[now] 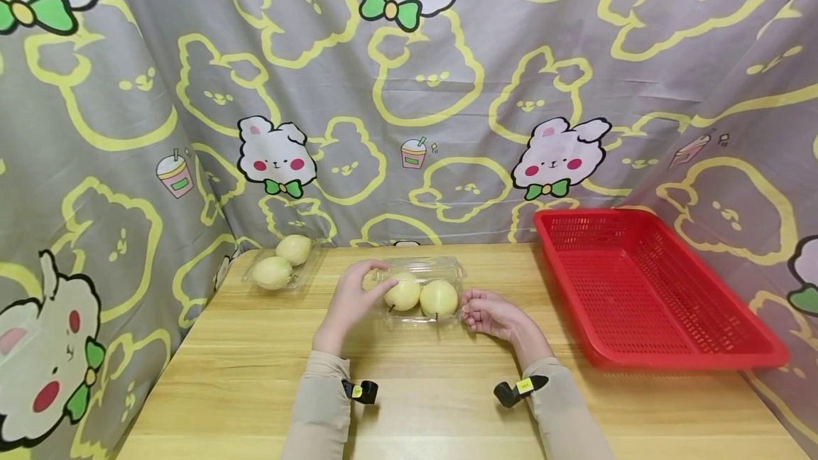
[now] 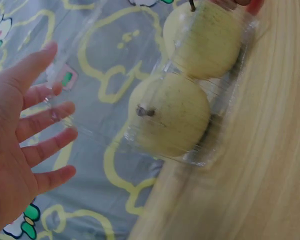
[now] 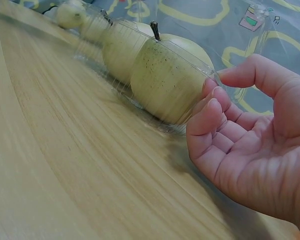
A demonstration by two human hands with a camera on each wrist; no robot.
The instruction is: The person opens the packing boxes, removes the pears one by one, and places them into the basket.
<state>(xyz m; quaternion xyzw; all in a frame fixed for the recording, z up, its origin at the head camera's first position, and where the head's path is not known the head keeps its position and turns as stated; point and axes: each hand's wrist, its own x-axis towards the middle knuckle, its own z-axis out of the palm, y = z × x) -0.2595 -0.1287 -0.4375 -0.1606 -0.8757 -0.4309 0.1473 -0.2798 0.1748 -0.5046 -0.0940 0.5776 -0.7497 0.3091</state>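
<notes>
Right grip — box, two pears

A wooden table bears basket, clear boxes.

a clear plastic box sits on the wooden table, its long side facing the person, its see-through lid raised at the back. inside, two round, pale yellow pears, one at left and one at right, lie side by side, speckled, dark stems showing. the left hand is spread beside the lid; the right hand pinches the box's right end between thumb and fingers.
</notes>
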